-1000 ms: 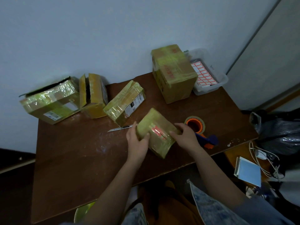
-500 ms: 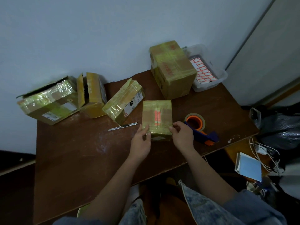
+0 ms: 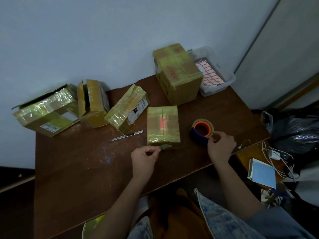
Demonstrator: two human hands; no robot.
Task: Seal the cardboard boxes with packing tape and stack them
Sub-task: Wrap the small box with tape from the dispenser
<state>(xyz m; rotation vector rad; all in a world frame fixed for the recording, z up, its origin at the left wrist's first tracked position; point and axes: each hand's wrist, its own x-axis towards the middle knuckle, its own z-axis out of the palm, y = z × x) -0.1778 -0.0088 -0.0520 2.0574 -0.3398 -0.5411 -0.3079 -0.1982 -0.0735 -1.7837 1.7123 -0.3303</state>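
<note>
A small cardboard box [image 3: 163, 126] with an orange label lies flat near the middle of the brown table [image 3: 72, 163]. My left hand [image 3: 144, 156] sits at its near left corner, fingers curled and touching the box's lower edge. My right hand [image 3: 221, 146] grips the tape dispenser [image 3: 202, 131], a blue and orange holder with a tape roll, to the right of the box. A larger taped box [image 3: 177, 75] stands at the back. Three more boxes [image 3: 127, 109] [image 3: 93, 102] [image 3: 46, 112] lie along the wall on the left.
A utility knife [image 3: 126, 135] lies left of the small box. A clear plastic bin [image 3: 215, 73] with red-bordered label sheets stands at the back right corner. To the right of the table are a dark bag [image 3: 293, 126], white cables [image 3: 278, 161] and a blue notebook [image 3: 262, 175].
The small box was turned and set down flat on the table. My right hand left it and moved right onto the tape dispenser. My left hand slid to the box's near corner.
</note>
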